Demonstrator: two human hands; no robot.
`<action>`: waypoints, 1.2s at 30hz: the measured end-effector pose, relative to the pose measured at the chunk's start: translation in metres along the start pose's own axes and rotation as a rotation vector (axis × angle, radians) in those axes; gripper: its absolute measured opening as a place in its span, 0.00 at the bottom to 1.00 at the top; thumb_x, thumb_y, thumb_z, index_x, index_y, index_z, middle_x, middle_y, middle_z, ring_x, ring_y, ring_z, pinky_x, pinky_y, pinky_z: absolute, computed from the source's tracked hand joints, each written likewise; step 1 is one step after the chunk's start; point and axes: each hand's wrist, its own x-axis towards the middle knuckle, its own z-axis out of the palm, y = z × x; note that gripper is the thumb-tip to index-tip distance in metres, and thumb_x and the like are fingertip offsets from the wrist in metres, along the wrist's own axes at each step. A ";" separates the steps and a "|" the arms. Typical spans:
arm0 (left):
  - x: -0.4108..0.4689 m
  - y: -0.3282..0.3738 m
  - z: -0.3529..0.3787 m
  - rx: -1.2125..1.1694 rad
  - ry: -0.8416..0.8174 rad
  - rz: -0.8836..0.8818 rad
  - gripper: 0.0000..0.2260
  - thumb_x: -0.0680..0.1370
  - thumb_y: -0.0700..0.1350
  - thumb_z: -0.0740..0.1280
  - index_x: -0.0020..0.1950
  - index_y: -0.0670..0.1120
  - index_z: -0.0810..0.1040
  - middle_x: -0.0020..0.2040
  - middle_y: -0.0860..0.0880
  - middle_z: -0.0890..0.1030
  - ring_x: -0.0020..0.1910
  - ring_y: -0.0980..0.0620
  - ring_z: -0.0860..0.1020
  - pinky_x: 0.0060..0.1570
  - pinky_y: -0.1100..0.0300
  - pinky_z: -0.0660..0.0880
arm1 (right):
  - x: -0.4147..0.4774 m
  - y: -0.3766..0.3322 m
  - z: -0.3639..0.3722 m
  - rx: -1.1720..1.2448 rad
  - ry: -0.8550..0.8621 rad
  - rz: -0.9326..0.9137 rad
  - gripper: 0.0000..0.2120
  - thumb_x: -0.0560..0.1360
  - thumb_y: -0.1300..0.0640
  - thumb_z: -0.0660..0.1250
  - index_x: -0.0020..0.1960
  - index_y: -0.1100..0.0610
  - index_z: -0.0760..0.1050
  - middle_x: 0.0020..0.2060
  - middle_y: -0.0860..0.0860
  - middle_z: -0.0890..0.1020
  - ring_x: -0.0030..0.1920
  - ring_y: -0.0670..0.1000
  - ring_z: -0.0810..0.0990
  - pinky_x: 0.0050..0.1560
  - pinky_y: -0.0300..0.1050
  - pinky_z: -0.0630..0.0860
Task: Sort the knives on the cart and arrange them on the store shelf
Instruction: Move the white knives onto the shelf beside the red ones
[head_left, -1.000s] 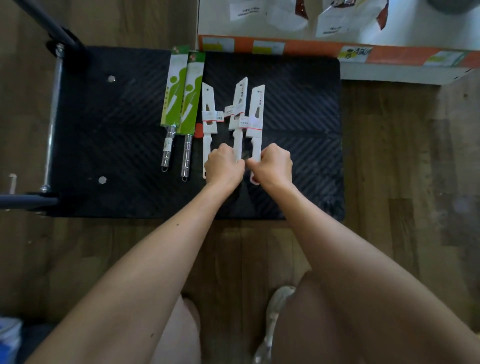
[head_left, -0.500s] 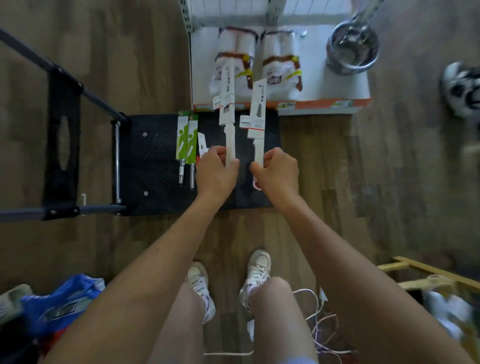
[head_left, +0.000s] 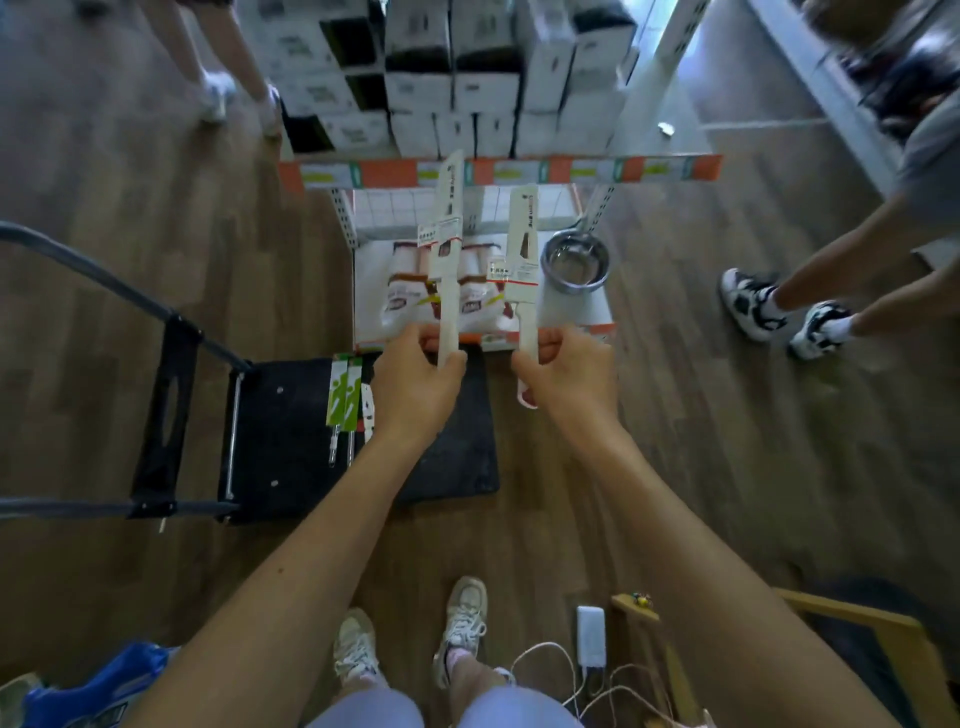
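My left hand (head_left: 415, 384) grips the handle of a white sheathed knife (head_left: 448, 244) that points up toward the shelf. My right hand (head_left: 569, 376) grips a second white sheathed knife (head_left: 522, 260) the same way, a short gap apart from the first. Both knives are raised in front of the store shelf (head_left: 498, 170). Below on the black cart (head_left: 291, 447) lie two knives in green packaging (head_left: 344, 400) and one more white knife (head_left: 368, 410), partly hidden by my left wrist.
The lower shelf holds bagged goods (head_left: 410, 296) and a metal bowl (head_left: 574, 262); boxes (head_left: 441, 78) fill the shelf above. Another person's shoes (head_left: 779, 312) stand at the right, and other feet (head_left: 234, 98) at the far left. Cables and a power bank (head_left: 591, 642) lie by my feet.
I have stood up, lifting both white knives off the cart toward the shelf. My hands have moved slightly apart. The view now takes in the upper shelf and bystanders.
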 end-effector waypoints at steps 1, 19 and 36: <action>-0.005 0.009 0.002 -0.009 0.003 0.013 0.12 0.74 0.43 0.68 0.57 0.44 0.75 0.48 0.53 0.76 0.50 0.47 0.79 0.50 0.46 0.78 | 0.000 -0.002 -0.008 -0.008 0.016 -0.014 0.10 0.70 0.54 0.70 0.47 0.60 0.77 0.42 0.54 0.83 0.43 0.53 0.82 0.48 0.54 0.79; 0.034 0.098 0.016 0.012 -0.012 0.204 0.15 0.74 0.44 0.68 0.59 0.44 0.74 0.55 0.48 0.79 0.51 0.51 0.78 0.49 0.57 0.77 | 0.052 -0.046 -0.066 -0.019 0.165 -0.098 0.12 0.71 0.53 0.71 0.50 0.59 0.76 0.46 0.53 0.82 0.44 0.49 0.81 0.45 0.46 0.81; 0.188 0.219 0.040 -0.072 0.014 0.302 0.13 0.74 0.45 0.68 0.57 0.46 0.74 0.46 0.54 0.76 0.41 0.51 0.79 0.46 0.48 0.79 | 0.227 -0.116 -0.116 0.003 0.261 -0.128 0.12 0.67 0.52 0.73 0.46 0.58 0.77 0.39 0.52 0.83 0.40 0.50 0.82 0.44 0.49 0.81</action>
